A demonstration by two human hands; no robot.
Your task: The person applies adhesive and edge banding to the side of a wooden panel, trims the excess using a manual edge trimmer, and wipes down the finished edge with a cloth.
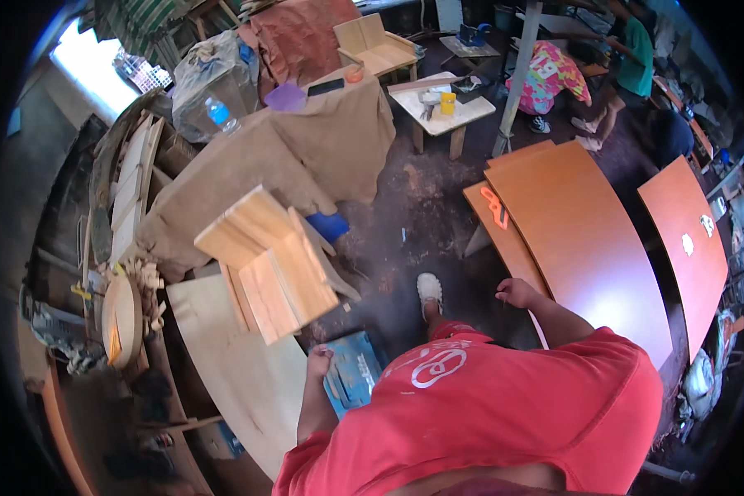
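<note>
My left hand (320,361) hangs low with its fingers curled in, and I see nothing in it. Just beside and beneath it lies a blue case (357,369) on the floor. A small wooden chair (274,273) with a plank seat and back stands ahead of that hand, on a pale board (223,355). On the other side, my right hand (514,293) is loosely closed and seems to hold nothing. It is beside the edge of a brown panel (579,240), which rests on another panel carrying an orange tool-like piece (494,207).
A cloth-covered table (339,132) bears a bottle (221,114) and a purple item. Behind it stand a second wooden chair (376,50) and a low white table (442,107). A post (518,78) rises near people working at the back right. Another brown panel (690,248) stands at right.
</note>
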